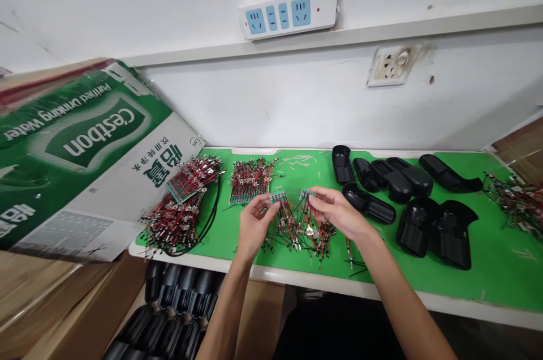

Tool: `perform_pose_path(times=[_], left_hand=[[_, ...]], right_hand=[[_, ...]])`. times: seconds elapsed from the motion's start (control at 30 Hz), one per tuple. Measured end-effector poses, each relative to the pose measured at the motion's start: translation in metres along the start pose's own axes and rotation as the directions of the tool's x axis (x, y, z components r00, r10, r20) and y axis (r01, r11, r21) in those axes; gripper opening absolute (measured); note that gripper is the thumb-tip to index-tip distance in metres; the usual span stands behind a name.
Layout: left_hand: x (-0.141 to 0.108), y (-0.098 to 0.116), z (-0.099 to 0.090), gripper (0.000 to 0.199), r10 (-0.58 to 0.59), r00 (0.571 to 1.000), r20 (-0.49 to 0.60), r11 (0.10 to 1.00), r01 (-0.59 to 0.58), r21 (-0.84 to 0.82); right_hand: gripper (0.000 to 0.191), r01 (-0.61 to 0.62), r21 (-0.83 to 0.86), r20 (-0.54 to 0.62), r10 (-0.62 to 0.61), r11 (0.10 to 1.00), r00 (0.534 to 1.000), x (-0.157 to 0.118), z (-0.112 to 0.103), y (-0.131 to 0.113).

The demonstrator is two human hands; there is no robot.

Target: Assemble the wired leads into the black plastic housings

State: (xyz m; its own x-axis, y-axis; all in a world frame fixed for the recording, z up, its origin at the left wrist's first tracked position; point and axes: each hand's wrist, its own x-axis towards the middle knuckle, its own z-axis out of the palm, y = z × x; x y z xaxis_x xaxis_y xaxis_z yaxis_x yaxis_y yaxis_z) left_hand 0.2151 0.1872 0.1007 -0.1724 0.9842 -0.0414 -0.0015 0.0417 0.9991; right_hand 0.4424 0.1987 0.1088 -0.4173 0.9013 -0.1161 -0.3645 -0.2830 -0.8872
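Observation:
My left hand point(258, 221) pinches a small green circuit board strip point(278, 197) between thumb and fingers. Red and black wires point(288, 227) with small metal parts dangle from it over the green mat. A second circuit board strip point(305, 194) is held in my right hand point(335, 207), with its own wire bundle point(311, 230) hanging below. The two strips are apart, side by side. Behind my left hand lies a wired circuit board panel point(248, 179). Further left is a large pile of wired boards point(182, 207).
Several black plastic shells point(399, 179) lie on the green mat point(500, 275) at right. More wired parts point(517, 201) sit at the far right edge. A carton point(85, 150) leans at left; a box of black shells point(169, 315) stands below the table. A power strip point(292, 13) hangs on the wall.

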Motion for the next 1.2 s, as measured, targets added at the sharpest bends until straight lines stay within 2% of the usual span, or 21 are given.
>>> perform_pose_path(times=[0.07,0.13,0.27,0.33,0.47,0.53,0.67,0.77,0.87,0.97,1.13,1.2], left_hand=[[0.001,0.003,-0.001,0.043,-0.009,0.997,-0.073,0.998,0.005,-0.067],[-0.001,0.009,-0.001,0.043,-0.002,0.996,-0.088,0.996,-0.006,-0.094],[-0.007,0.023,0.004,0.04,-0.007,0.999,0.051,0.997,0.011,-0.076],[-0.009,0.027,0.007,0.039,-0.023,0.997,0.074,0.995,0.03,-0.092],[-0.008,0.032,0.007,0.036,-0.104,0.995,-0.009,0.969,0.099,-0.224],[-0.008,0.034,0.004,0.034,-0.167,0.985,-0.046,0.938,0.144,-0.315],[-0.01,0.039,0.001,0.029,-0.275,0.961,0.004,0.889,0.256,-0.38],[-0.011,0.039,0.003,0.029,-0.255,0.966,0.044,0.885,0.251,-0.393],[-0.011,0.035,0.005,0.029,-0.213,0.972,0.096,0.89,0.234,-0.392],[-0.012,0.03,0.007,0.03,-0.22,0.962,0.161,0.892,0.266,-0.367],[-0.016,0.026,0.009,0.038,-0.228,0.966,0.12,0.943,0.25,-0.22],[-0.017,0.027,0.01,0.04,-0.206,0.967,0.148,0.959,0.23,-0.166]], right_hand=[[0.042,-0.022,-0.093,0.019,0.024,0.995,1.0,-0.002,-0.002,-0.004],[0.04,-0.024,-0.205,0.068,0.039,0.978,0.997,-0.004,-0.002,-0.006],[0.035,0.057,-0.37,0.092,-0.025,0.927,0.995,-0.004,0.004,-0.005],[0.033,0.084,-0.407,0.105,-0.045,0.91,0.993,-0.003,0.007,-0.003],[0.029,0.099,-0.428,0.197,-0.014,0.898,0.98,-0.005,0.008,-0.002],[0.029,0.101,-0.429,0.204,-0.013,0.898,0.979,-0.007,0.007,-0.003],[0.031,0.098,-0.383,0.195,-0.024,0.919,0.981,-0.008,0.008,-0.004],[0.031,0.107,-0.332,0.198,-0.041,0.937,0.979,-0.007,0.011,-0.003],[0.033,0.1,-0.313,0.161,-0.051,0.944,0.986,-0.005,0.013,-0.002],[0.035,0.092,-0.314,0.133,-0.053,0.945,0.99,-0.005,0.014,-0.002],[0.032,0.122,-0.346,0.121,-0.085,0.93,0.989,-0.006,0.013,-0.002],[0.028,0.153,-0.362,0.122,-0.116,0.919,0.986,-0.006,0.014,-0.002]])
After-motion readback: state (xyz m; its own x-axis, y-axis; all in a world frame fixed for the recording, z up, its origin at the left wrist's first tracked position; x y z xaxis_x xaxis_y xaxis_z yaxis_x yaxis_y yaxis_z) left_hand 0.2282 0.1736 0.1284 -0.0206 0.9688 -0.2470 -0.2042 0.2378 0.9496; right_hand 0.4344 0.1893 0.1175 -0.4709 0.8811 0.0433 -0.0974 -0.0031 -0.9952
